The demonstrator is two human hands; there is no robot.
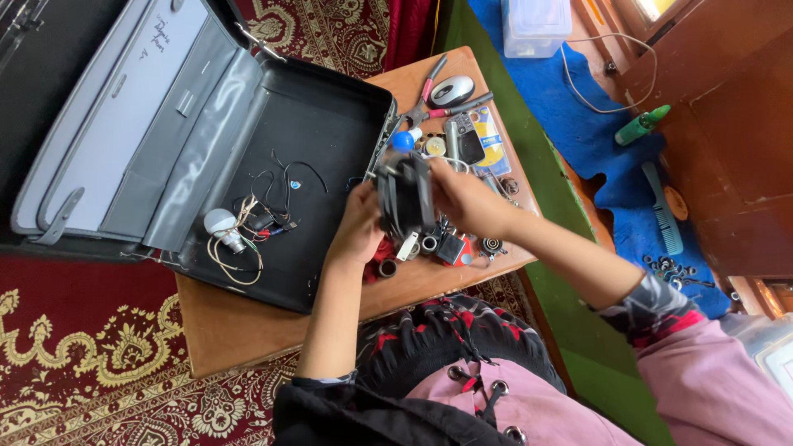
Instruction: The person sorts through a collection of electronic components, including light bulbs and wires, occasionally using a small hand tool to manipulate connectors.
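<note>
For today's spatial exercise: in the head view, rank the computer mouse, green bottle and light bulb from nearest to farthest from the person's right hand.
1. Computer mouse, just above the right hand on the wooden table.
2. Light bulb, to the left, inside the open case.
3. Green bottle, to the right, on the blue mat.

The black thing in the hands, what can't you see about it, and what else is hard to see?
- Black device, head view: blurred, and the left hand and right hand cover its sides, so its kind is unclear.
- Small parts on the wooden table: too small to identify.
- Open briefcase: lid cut off by the frame's edge.
</note>
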